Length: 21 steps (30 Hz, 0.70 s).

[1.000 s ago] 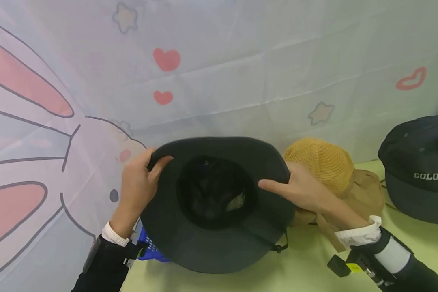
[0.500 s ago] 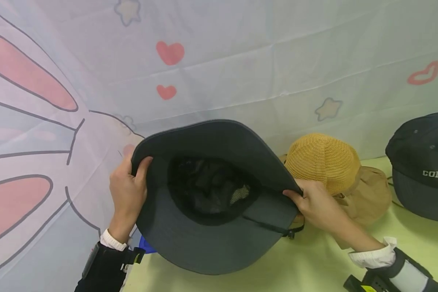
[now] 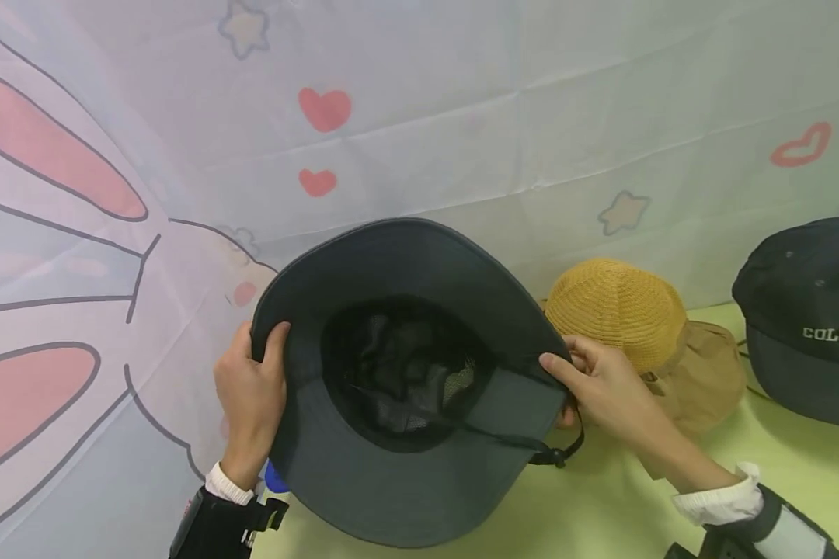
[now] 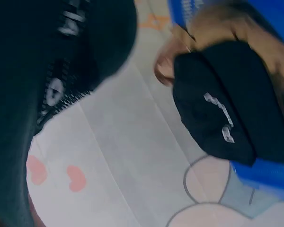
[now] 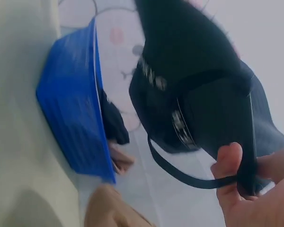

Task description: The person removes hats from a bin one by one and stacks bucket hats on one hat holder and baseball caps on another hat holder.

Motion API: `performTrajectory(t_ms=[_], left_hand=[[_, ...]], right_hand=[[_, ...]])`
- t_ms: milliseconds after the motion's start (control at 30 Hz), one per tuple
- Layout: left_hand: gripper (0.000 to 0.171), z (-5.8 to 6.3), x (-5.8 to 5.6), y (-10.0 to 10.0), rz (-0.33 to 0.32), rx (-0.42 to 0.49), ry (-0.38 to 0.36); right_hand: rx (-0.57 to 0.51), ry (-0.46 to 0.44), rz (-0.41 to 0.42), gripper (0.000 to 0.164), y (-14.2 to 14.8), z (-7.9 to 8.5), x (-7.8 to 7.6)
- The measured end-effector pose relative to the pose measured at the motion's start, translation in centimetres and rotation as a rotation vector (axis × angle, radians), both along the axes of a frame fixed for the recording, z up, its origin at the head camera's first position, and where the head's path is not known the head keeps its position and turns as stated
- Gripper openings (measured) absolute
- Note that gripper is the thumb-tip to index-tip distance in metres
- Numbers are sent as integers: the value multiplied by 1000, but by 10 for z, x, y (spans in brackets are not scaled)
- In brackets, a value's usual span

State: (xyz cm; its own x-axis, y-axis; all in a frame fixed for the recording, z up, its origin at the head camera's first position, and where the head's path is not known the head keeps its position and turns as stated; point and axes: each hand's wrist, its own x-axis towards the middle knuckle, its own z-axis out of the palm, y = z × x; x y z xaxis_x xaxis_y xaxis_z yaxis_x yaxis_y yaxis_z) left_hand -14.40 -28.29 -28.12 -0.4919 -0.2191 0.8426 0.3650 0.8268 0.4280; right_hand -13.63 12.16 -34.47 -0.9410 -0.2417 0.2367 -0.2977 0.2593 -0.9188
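A dark grey wide-brimmed sun hat (image 3: pixel 391 497) is held up with its inside facing me. My left hand (image 3: pixel 252 388) grips the brim's left edge, thumb on the underside. On the opposite edge my right hand (image 3: pixel 611 388) pinches the brim between thumb and fingers. A black chin strap (image 3: pixel 510 439) runs across the hat's opening and loops below the right hand. In the right wrist view, my right hand (image 5: pixel 255 198) has the brim and part of the strap at its fingers. Mesh and pale lettering show on the crown (image 5: pixel 175 113).
A blue basket (image 5: pixel 71 104) stands behind the hat, with a black cap (image 4: pixel 217 104) and tan headwear in it. To the right on the green-covered table (image 3: pixel 797 481) lie a yellow knitted hat (image 3: pixel 615 310), a tan hat (image 3: pixel 706 373) and a dark COLOR-lettered cap (image 3: pixel 804 334).
My hands have moved apart, the left one leftward and the right one out to the brim's edge. The hat's far brim has risen, and the strap has swung across its opening.
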Motion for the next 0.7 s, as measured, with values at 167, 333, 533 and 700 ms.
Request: performTrajectory(t_ms=[167, 333, 533, 700], left_hand=[[30, -6, 10, 11, 10, 66, -21], [30, -15, 17, 17, -18, 105, -114], [31, -6, 22, 16, -10, 87, -330], [46, 31, 17, 18, -92, 1, -410]], right_hand=[[-160, -111, 51, 72, -12, 1, 7], [-340, -139, 124, 71, -24, 2, 11], [-383, -148, 151, 71, -27, 8, 9], [-387, -167, 180, 77, -23, 14, 8]])
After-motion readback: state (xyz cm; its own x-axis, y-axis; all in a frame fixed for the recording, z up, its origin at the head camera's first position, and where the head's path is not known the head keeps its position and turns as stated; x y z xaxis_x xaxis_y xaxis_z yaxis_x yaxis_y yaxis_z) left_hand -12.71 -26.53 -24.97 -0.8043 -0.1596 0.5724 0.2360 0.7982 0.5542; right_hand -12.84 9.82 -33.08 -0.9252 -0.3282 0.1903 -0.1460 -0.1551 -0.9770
